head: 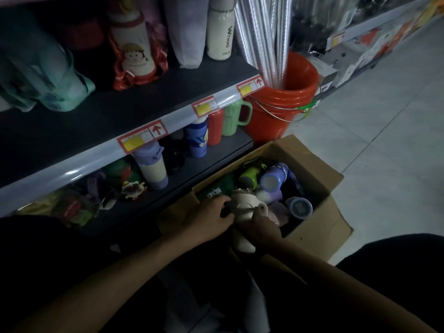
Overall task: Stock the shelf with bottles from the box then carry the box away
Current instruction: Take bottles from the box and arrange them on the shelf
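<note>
An open cardboard box (312,164) stands on the floor against the bottom shelf (216,152). Inside lie several bottles, among them a purple one (275,179), a green one (249,176) and a purple lid (299,207). Both hands are over the box's near left corner on a cream bottle (245,212) with a handle. My left hand (209,219) curls its fingers round the bottle's left side. My right hand (262,229) grips its right side by the handle. The bottle's lower part is hidden behind my right hand.
The bottom shelf holds a purple-and-cream bottle (153,169), a blue bottle (195,138), a red one (215,127) and a green mug (234,118). The upper shelf (134,111) carries wrapped bottles. An orange bucket (281,102) with silver rods stands beside the box. Tiled floor (384,128) lies right.
</note>
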Motion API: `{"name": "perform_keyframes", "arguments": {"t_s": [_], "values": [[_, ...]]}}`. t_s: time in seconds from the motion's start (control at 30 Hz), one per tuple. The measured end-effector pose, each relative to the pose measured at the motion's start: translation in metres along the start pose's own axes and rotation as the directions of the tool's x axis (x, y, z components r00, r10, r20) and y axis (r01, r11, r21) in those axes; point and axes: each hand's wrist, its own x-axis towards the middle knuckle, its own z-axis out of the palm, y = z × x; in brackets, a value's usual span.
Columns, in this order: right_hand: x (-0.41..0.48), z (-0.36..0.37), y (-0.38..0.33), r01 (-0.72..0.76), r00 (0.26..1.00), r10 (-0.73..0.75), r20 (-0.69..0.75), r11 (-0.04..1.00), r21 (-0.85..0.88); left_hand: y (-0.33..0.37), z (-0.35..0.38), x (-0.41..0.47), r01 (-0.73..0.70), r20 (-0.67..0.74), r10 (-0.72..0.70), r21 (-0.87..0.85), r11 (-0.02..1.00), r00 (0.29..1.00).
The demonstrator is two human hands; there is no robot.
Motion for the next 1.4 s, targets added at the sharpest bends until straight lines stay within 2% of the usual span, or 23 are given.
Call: {"name": "perform_keyframes", "arguments": {"t_s": [0.23, 0.37, 0.43, 0.57, 0.67, 0.7, 0.73, 0.77, 0.8, 0.87, 0.97, 1.13, 1.2, 1.23, 1.3, 1.4], "values": [[0.012, 0.022, 0.002, -0.052, 0.998, 0.050, 0.023, 0.991, 0.123, -0.007, 0.007, 0.010, 0.104, 0.074, -0.094, -0.148, 0.984, 0.993], [0.025, 0.028, -0.002, -0.207, 0.976, 0.220, 0.000, 0.920, 0.334, -0.015, 0.005, 0.014, 0.154, 0.072, -0.142, -0.195, 0.969, 0.987], [0.031, 0.031, 0.000, -0.238, 0.969, 0.246, 0.034, 0.880, 0.411, -0.018, 0.003, 0.016, 0.172, 0.061, -0.162, -0.237, 0.956, 0.985], [0.030, 0.026, 0.006, -0.165, 0.982, 0.188, 0.014, 0.822, 0.545, -0.023, -0.002, 0.017, 0.183, 0.043, -0.177, -0.264, 0.947, 0.983], [0.021, 0.011, 0.000, -0.052, 0.996, 0.003, 0.091, 0.838, 0.543, -0.026, -0.004, 0.016, 0.209, 0.033, -0.208, -0.287, 0.935, 0.978], [0.016, 0.006, -0.004, -0.043, 0.996, -0.004, 0.084, 0.834, 0.551, -0.027, -0.005, 0.015, 0.219, 0.032, -0.219, -0.307, 0.926, 0.975], [0.014, 0.000, -0.004, -0.034, 0.998, -0.011, 0.068, 0.783, 0.622, -0.027, -0.007, 0.015, 0.221, 0.029, -0.224, -0.327, 0.919, 0.974], [0.006, -0.006, -0.007, -0.073, 0.996, 0.027, 0.080, 0.756, 0.651, -0.028, -0.008, 0.014, 0.224, 0.024, -0.230, -0.347, 0.911, 0.973], [0.003, -0.012, -0.009, -0.080, 0.993, 0.000, 0.119, 0.738, 0.670, -0.027, -0.010, 0.012, 0.221, 0.010, -0.234, -0.374, 0.901, 0.972], [0.002, -0.019, -0.009, -0.096, 0.989, -0.003, 0.148, 0.749, 0.656, -0.023, -0.014, 0.010, 0.214, -0.016, -0.245, -0.437, 0.873, 0.969], [0.002, -0.033, -0.009, -0.020, 0.996, -0.048, 0.076, 0.707, 0.707, -0.015, -0.019, 0.010, 0.185, -0.053, -0.261, -0.570, 0.801, 0.964], [-0.012, -0.060, -0.019, 0.145, 0.961, -0.278, 0.007, 0.523, 0.840, 0.007, -0.027, 0.012, 0.096, -0.125, -0.272, -0.735, 0.672, 0.954], [-0.019, -0.068, -0.025, 0.189, 0.955, -0.292, -0.045, 0.487, 0.853, 0.015, -0.029, 0.011, 0.044, -0.146, -0.252, -0.784, 0.620, 0.957], [-0.022, -0.072, -0.028, 0.220, 0.952, -0.297, -0.077, 0.487, 0.845, 0.017, -0.029, 0.011, 0.020, -0.146, -0.225, -0.796, 0.605, 0.963], [-0.030, -0.078, -0.032, 0.319, 0.933, -0.313, -0.178, 0.489, 0.812, 0.025, -0.030, 0.008, -0.030, -0.153, -0.136, -0.765, 0.643, 0.979], [-0.043, -0.080, -0.041, 0.487, 0.871, -0.349, -0.346, 0.526, 0.697, 0.036, -0.027, 0.001, -0.165, -0.241, -0.031, -0.747, 0.644, 0.970]]}}
